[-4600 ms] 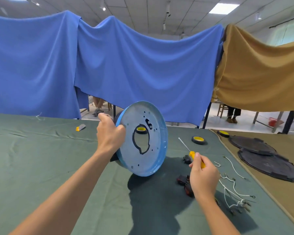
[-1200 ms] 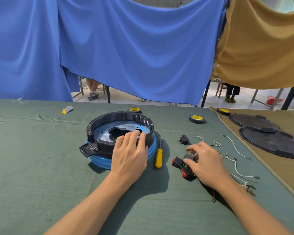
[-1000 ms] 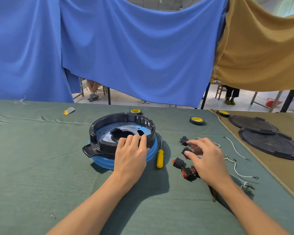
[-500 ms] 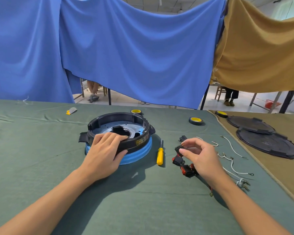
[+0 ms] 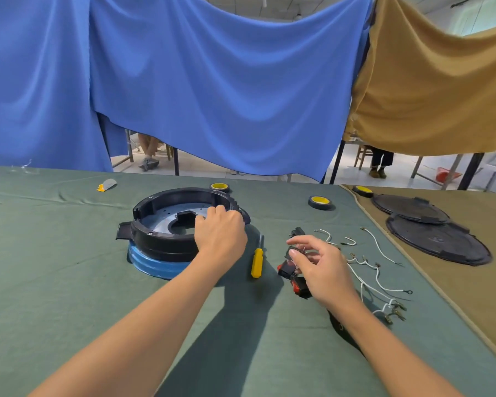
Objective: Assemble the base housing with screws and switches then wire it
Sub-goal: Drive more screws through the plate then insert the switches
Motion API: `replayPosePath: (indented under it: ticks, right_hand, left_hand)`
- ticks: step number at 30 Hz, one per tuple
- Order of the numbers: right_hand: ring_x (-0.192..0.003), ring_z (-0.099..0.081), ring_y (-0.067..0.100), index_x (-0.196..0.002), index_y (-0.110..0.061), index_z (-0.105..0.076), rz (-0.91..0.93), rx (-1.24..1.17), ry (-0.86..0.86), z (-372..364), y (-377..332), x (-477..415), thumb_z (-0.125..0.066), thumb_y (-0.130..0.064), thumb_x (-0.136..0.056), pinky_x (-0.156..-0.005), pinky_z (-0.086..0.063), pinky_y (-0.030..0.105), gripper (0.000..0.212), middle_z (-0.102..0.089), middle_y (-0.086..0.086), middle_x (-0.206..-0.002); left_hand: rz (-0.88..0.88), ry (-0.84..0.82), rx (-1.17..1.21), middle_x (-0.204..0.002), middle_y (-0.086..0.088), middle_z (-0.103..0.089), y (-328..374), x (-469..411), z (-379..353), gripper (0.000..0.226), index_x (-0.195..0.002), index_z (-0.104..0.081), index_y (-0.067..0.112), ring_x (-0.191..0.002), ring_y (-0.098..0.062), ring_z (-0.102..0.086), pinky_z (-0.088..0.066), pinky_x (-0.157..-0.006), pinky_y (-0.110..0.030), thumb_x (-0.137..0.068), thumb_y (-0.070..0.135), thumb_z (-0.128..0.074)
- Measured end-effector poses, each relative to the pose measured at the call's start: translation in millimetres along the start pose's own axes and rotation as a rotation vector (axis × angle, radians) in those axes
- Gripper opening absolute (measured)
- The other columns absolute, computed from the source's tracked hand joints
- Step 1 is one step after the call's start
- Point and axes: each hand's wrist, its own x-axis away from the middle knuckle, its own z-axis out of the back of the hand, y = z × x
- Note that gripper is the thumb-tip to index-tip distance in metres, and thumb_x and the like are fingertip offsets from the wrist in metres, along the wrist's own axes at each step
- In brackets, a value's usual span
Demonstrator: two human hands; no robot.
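Note:
The base housing (image 5: 161, 239), a black ring on a blue dish, lies open side up on the green cloth. My left hand (image 5: 221, 234) grips its near right rim with curled fingers. My right hand (image 5: 318, 265) hovers right of it and pinches a small black switch (image 5: 294, 250) between thumb and fingers. More black and red switches (image 5: 297, 285) lie under that hand. A yellow-handled screwdriver (image 5: 257, 260) lies between the housing and the switches. White wires (image 5: 375, 279) with metal terminals spread out to the right.
Yellow-cored tape rolls (image 5: 320, 202) sit at the back of the green cloth. Two black round covers (image 5: 435, 239) lie on the tan cloth at right. A small grey and yellow tool (image 5: 107, 184) lies at back left. Blue and tan curtains hang behind.
The housing went from held upright to lying flat, then was turned on the cloth. My left hand shifted to its right rim. My right hand put down the screwdriver and picked up a switch.

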Motion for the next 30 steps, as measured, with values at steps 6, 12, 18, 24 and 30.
replayPosePath:
  ticks: [6, 12, 18, 24, 30]
  right_hand:
    - [-0.089, -0.069, 0.011, -0.107, -0.018, -0.072, -0.076, -0.101, -0.031, 0, 1, -2, -0.077, -0.012, -0.080, -0.081, -0.057, 0.030, 0.028, -0.068, 0.002, -0.106]
    - [-0.095, -0.068, 0.017, -0.110, -0.011, -0.073, -0.035, -0.054, -0.101, -3, -2, 1, -0.079, -0.006, -0.076, -0.090, -0.054, 0.037, 0.035, -0.066, 0.004, -0.109]
    - [-0.062, -0.067, 0.004, -0.103, -0.011, -0.071, 0.016, -0.059, -0.131, -5, -5, 5, -0.065, -0.012, -0.091, -0.060, -0.052, 0.013, 0.014, -0.072, 0.004, -0.077]
    - [-0.053, -0.067, 0.010, -0.089, -0.016, -0.067, 0.101, -0.027, -0.092, -10, -8, 5, -0.059, -0.019, -0.095, -0.048, -0.053, 0.023, 0.010, -0.070, -0.004, -0.068]
    - [-0.063, -0.071, 0.010, -0.088, -0.026, -0.061, 0.141, -0.036, -0.135, -10, -3, 7, -0.068, -0.009, -0.088, -0.054, -0.057, 0.023, 0.017, -0.070, -0.003, -0.069]
  left_hand:
    - [-0.088, 0.054, 0.023, -0.100, -0.001, -0.067, -18, 11, 1, 0.028, -0.100, -0.063, 0.016, -0.100, -0.024, -0.056, -0.029, -0.070, -0.032, -0.099, 0.038, -0.046]
    - [-0.251, 0.044, 0.058, -0.089, 0.008, -0.061, -55, 29, 13, 0.031, -0.097, -0.062, 0.023, -0.092, -0.020, -0.056, -0.033, -0.062, -0.032, -0.099, 0.046, -0.042]
    - [-0.344, -0.066, 0.156, -0.099, 0.011, -0.065, -92, 40, 28, 0.027, -0.106, -0.065, 0.029, -0.101, -0.019, -0.055, -0.043, -0.070, -0.036, -0.097, 0.048, -0.049]
    - [-0.315, -0.168, 0.170, -0.100, 0.008, -0.065, -98, 49, 44, 0.028, -0.108, -0.067, 0.030, -0.103, -0.024, -0.054, -0.047, -0.084, -0.041, -0.096, 0.048, -0.050]
    - [-0.179, -0.085, 0.176, -0.113, 0.000, -0.068, -61, 34, 44, 0.042, -0.115, -0.063, 0.015, -0.106, -0.026, -0.059, -0.049, -0.081, -0.040, -0.097, 0.050, -0.046]
